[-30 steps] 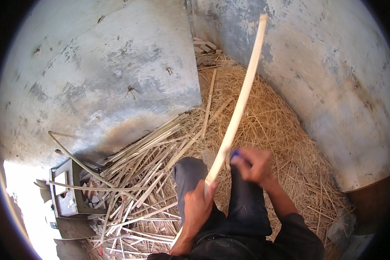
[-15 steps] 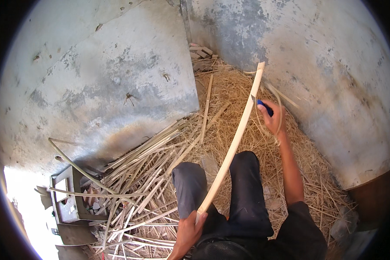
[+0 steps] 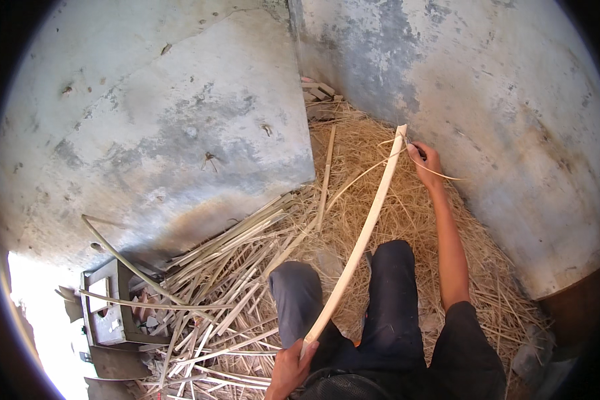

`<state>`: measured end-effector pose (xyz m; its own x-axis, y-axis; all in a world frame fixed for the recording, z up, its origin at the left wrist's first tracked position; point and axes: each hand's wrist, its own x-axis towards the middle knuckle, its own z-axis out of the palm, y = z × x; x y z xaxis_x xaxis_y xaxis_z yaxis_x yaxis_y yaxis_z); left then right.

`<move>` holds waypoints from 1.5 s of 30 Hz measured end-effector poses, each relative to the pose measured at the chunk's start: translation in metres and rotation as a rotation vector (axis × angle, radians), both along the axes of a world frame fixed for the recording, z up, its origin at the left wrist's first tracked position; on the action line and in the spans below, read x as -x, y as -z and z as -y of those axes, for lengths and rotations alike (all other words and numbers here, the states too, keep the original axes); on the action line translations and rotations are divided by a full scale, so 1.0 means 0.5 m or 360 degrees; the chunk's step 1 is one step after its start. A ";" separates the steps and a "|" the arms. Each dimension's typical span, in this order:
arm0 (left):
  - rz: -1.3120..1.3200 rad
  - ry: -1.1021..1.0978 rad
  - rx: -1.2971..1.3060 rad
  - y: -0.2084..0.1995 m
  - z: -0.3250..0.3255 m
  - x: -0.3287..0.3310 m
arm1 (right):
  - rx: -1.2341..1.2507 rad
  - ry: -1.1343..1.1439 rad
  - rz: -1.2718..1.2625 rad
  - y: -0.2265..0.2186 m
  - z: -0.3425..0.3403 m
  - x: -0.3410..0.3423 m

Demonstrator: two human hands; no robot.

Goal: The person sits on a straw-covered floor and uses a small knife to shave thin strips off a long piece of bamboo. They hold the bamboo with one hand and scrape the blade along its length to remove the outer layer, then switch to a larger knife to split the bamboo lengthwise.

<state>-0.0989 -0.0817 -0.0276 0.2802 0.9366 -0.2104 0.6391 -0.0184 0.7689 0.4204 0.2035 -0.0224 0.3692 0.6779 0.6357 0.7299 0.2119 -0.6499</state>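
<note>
We judge the step in hand to be shaving the edge of a long pale strip (image 3: 359, 253) near its far end. The strip runs from our lap, between our knees, out over the shavings (image 3: 490, 300). Our left hand (image 3: 291, 370) sits low, fingers closed around its near end. Our right hand (image 3: 427, 160) reaches forward, arm nearly straight, fingers gripping a small knife (image 3: 409, 141) at the strip. The next move calls for a steady left hold and a light, even blade angle.
</note>
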 end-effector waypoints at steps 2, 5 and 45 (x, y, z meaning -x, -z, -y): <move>-0.0047 -0.0017 -0.0029 0.005 -0.004 0.010 | 0.0250 -0.0262 -0.0472 -0.011 0.002 0.014; 0.0035 -0.0125 -0.0063 0.018 -0.013 0.026 | 0.0441 -0.0537 -0.1056 -0.038 0.023 0.043; -0.0196 -0.0552 -0.0677 0.016 -0.184 -0.066 | -0.0537 -0.1769 -0.2388 -0.082 0.118 -0.015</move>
